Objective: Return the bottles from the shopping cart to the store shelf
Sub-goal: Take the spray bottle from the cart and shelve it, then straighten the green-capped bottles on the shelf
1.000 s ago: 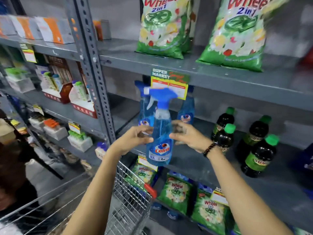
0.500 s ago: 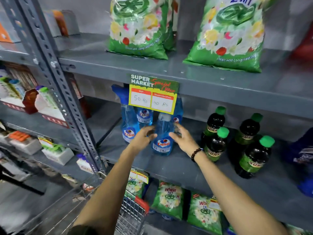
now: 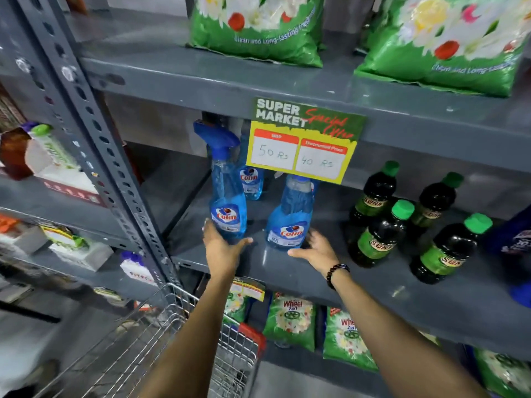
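On the shelf (image 3: 287, 268), the left hand (image 3: 221, 248) spreads open against one upright spray bottle (image 3: 227, 196); a second bottle (image 3: 290, 216) stands beside the open, empty right hand (image 3: 316, 249). Placing looks finished; next, probably reach into the cart (image 3: 172, 340).

Both forearms are showing bare, no sleeves reaching into view. Right wrist is wearing a dark beaded bracelet (image 3: 336, 274), round glossy beads in a single strand. Left hand (image 3: 222, 248) and right hand (image 3: 316, 249) are showing no gloves, rings or watch.
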Available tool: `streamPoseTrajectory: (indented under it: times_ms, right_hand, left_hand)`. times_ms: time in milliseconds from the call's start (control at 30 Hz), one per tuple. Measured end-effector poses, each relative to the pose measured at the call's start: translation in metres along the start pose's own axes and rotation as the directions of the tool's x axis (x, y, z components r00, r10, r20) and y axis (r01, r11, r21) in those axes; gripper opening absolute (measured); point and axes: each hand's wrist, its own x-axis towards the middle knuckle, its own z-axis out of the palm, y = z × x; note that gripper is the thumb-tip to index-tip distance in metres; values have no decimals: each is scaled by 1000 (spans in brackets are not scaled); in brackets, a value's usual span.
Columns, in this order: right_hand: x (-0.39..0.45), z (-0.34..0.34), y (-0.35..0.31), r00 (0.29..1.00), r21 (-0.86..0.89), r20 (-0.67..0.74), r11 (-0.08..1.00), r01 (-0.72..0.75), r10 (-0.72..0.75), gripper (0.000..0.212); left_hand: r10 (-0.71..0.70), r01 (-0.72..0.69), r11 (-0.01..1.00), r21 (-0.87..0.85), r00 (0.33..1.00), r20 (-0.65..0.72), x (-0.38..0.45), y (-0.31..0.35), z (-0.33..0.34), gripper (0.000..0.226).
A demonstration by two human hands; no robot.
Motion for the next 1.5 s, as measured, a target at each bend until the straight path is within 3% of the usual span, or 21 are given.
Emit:
streamPoseTrajectory:
  times_ms: [133,333,533,933,1233,1367,1500]
  right_hand:
    - [9,10,-1,998,-82,-64,997,-8,3,56]
    - [11,10,3,992,-142,-121,990,9,-26,41]
    - [8,10,4,993,-157,-113,987,12,-30,43]
    - [5,13,5,994,-190,-106,982,-6,-14,43]
    - [5,11,4,997,-273,-77,962,-19,-2,58]
    - [-20,6,17,993,-337,-120,941,-26,-16,83]
    - [-58,-15,41,986,-395,-164,918,-37,-31,74]
  left_hand:
    - [-48,47,998,51,999,21,20,-4,8,128]
    - [2,-1,1000,11,996,-92,22,-9,16,105]
    - [9,-10,1000,-20,997,-82,18,-11,11,96]
    - [-45,45,999,-9,997,-60,20,-13,9,101]
    - [-25,27,990,135,1000,-18,15,-16,3,120]
    - [7,7,979,204,998,-70,-18,-21,-1,100]
    - [78,-92,951,296,995,60,-72,-20,13,60]
